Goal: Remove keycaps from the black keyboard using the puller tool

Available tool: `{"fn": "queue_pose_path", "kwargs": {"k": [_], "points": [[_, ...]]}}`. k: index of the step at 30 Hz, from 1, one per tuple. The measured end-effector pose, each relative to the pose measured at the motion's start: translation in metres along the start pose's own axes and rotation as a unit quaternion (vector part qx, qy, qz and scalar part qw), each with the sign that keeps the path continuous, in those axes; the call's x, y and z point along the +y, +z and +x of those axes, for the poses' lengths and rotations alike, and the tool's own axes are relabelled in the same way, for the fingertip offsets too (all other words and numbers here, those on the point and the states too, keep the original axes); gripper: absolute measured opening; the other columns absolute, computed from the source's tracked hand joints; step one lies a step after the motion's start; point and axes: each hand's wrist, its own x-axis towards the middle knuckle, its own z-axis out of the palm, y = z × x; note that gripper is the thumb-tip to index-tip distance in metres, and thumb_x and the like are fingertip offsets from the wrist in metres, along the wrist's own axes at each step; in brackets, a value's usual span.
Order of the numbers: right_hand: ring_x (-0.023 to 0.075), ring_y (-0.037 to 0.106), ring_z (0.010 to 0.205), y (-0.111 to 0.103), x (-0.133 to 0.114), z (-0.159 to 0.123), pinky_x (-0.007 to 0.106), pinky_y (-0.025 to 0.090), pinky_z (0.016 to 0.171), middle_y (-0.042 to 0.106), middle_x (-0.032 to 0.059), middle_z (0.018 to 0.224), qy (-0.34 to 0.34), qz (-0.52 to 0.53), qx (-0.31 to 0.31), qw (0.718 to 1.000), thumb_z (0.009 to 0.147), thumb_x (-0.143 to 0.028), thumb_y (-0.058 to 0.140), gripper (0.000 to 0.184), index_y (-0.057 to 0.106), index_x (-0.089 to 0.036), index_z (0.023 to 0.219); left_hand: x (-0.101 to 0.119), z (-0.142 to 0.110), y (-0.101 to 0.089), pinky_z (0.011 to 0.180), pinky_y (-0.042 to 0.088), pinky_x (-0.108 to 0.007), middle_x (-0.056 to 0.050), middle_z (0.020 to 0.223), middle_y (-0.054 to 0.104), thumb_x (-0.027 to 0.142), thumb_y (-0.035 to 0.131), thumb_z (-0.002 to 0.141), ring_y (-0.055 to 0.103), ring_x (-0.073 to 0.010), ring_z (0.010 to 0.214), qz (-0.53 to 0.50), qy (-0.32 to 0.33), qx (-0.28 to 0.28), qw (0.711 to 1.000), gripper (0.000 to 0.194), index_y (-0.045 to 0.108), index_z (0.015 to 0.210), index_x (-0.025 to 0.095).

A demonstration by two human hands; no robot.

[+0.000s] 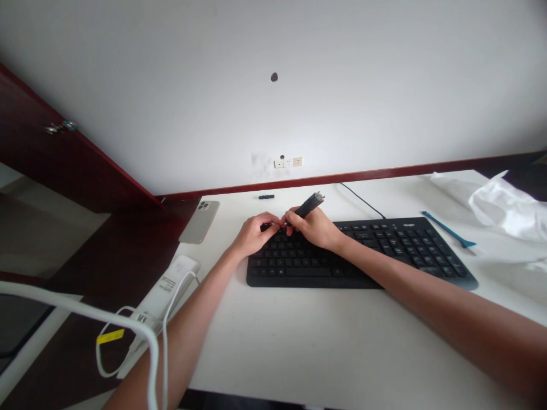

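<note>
A black keyboard (307,271) lies on the white table, partly covered by my forearm and hands. My right hand (318,228) is closed around a dark, thick, pen-shaped tool (309,205), tilted with its pale, uneven end up and to the right. The tool's lower tip is hidden by my fingers over the keyboard's upper left keys. My left hand (253,233) rests at that same corner, thumb and forefinger drawn together close to the right fingertips. Whatever lies between those left fingers is too small to see. Several small black pieces, apparently keycaps (266,197), sit in a row behind the keyboard.
Left of my hands lies a phone (200,222), with a white power strip (164,290) and white cables nearer me. A blue flat-ended tool (448,229) lies right of the keyboard, by white plastic wrapping (508,205). The keyboard cable (363,200) runs over the table's back edge.
</note>
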Motion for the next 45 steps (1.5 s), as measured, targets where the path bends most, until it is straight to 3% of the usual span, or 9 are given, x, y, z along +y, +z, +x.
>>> {"fn": "queue_pose_path", "kwargs": {"k": [3,9,18,27,34,39,43,45], "points": [[0.0174,0.065,0.075,0.000,-0.002,-0.004,0.029,0.049,0.076,0.073,0.0017,0.076,-0.014,-0.002,0.003,1.000,0.099,-0.030,0.048,0.032,0.072,-0.019,0.082,0.001,0.000,0.000,0.098,0.052,-0.035,-0.004,0.104,0.076,0.031,0.061,0.097,0.070,-0.0203,0.101,0.004,-0.002,-0.001,1.000,0.018,0.077,0.096,0.023],[0.0181,0.064,0.080,-0.005,-0.004,-0.009,0.030,0.047,0.077,0.073,0.0036,0.087,-0.096,-0.032,-0.048,0.994,0.100,-0.034,0.051,0.027,0.070,-0.019,0.088,0.000,-0.001,-0.002,0.096,0.053,-0.034,-0.004,0.103,0.076,0.033,0.064,0.095,0.070,-0.0209,0.100,-0.005,0.002,-0.010,1.000,0.017,0.077,0.097,0.023],[0.0221,0.062,0.087,-0.002,-0.002,-0.016,0.036,0.048,0.084,0.070,0.0076,0.091,-0.230,-0.116,-0.092,0.962,0.099,-0.027,0.050,0.019,0.066,-0.021,0.089,-0.006,0.002,-0.006,0.099,0.050,-0.035,-0.004,0.106,0.075,0.029,0.063,0.095,0.069,-0.0212,0.104,-0.044,0.023,-0.037,0.998,0.014,0.075,0.096,0.022],[0.0216,0.063,0.087,-0.003,0.000,-0.019,0.035,0.049,0.084,0.071,0.0064,0.091,-0.223,-0.110,-0.080,0.965,0.097,-0.027,0.052,0.019,0.068,-0.022,0.089,-0.007,0.002,-0.006,0.100,0.051,-0.036,-0.005,0.106,0.075,0.029,0.062,0.095,0.068,-0.0215,0.105,-0.041,0.025,-0.043,0.998,0.015,0.076,0.097,0.022],[0.0170,0.065,0.075,-0.004,0.003,-0.011,0.029,0.051,0.073,0.073,0.0027,0.080,-0.059,0.006,-0.026,0.998,0.099,-0.032,0.050,0.029,0.072,-0.018,0.085,-0.003,0.002,-0.003,0.099,0.051,-0.035,-0.004,0.106,0.076,0.031,0.059,0.098,0.069,-0.0206,0.103,-0.018,0.010,-0.027,0.999,0.019,0.077,0.100,0.024],[0.0162,0.066,0.071,-0.001,0.003,-0.005,0.028,0.055,0.069,0.073,0.0036,0.077,-0.019,0.038,-0.010,0.999,0.097,-0.032,0.054,0.028,0.073,-0.017,0.082,-0.004,0.001,-0.002,0.099,0.052,-0.035,-0.004,0.106,0.076,0.033,0.061,0.098,0.070,-0.0205,0.103,-0.019,0.009,-0.021,1.000,0.019,0.078,0.101,0.024],[0.0189,0.071,0.068,0.002,-0.003,-0.001,0.028,0.060,0.057,0.074,0.0087,0.077,0.084,0.130,-0.024,0.988,0.095,-0.033,0.060,0.026,0.072,-0.014,0.082,-0.006,0.002,-0.002,0.099,0.053,-0.035,-0.005,0.106,0.076,0.032,0.061,0.098,0.070,-0.0208,0.103,-0.022,0.011,-0.019,1.000,0.019,0.077,0.099,0.022],[0.0200,0.074,0.069,0.002,-0.003,0.002,0.028,0.063,0.059,0.075,0.0104,0.078,0.126,0.188,-0.021,0.974,0.094,-0.033,0.064,0.025,0.071,-0.013,0.081,-0.006,0.002,-0.002,0.099,0.053,-0.035,-0.006,0.107,0.076,0.032,0.062,0.097,0.070,-0.0210,0.104,-0.023,0.010,-0.018,1.000,0.019,0.077,0.100,0.022]]}}
